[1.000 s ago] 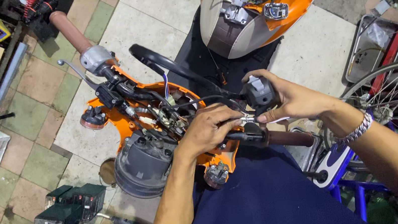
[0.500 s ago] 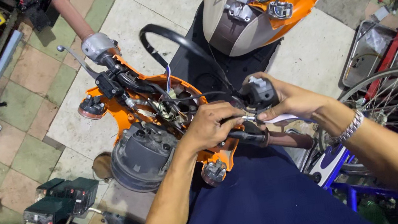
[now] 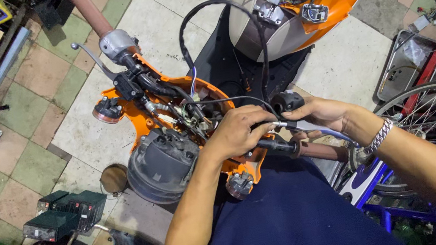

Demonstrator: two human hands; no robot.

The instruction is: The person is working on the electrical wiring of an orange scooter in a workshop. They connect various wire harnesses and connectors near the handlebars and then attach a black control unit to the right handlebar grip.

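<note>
- The person's left hand (image 3: 238, 131) is in the middle of the frame, fingers curled down over the black handlebar (image 3: 279, 146) of an orange scooter; it grips there, and the fingertips pinch something small that I cannot make out.
- The right hand (image 3: 319, 113) is just to the right of it, almost touching. Its fingers are closed around a black switch housing (image 3: 286, 101), which sits a little above the bar.
- A metal watch band (image 3: 377, 136) is on the right wrist.
- From the housing a thin grey cable (image 3: 336, 134) runs under the right hand toward the right.
- A thick black cable (image 3: 215, 12) makes a big loop from the hands up to the top middle of the frame.
- Left of the hands, the orange handlebar cover (image 3: 136, 91) is open, and a bundle of wires (image 3: 189, 112) lies inside it.
- Below the wires, the round speedometer housing (image 3: 159, 163) faces down, in the lower left of the centre.
- In the upper left, the other grip (image 3: 89, 11) and a silver brake lever (image 3: 91, 60) point to the corner.
- At the top right lies the orange and grey front panel (image 3: 294, 24) of the scooter, on the tiled floor (image 3: 21, 102).
- On the right edge there is a bicycle wheel (image 3: 433, 112); in the lower left, several dark green boxes (image 3: 65, 210) stand on the floor.
</note>
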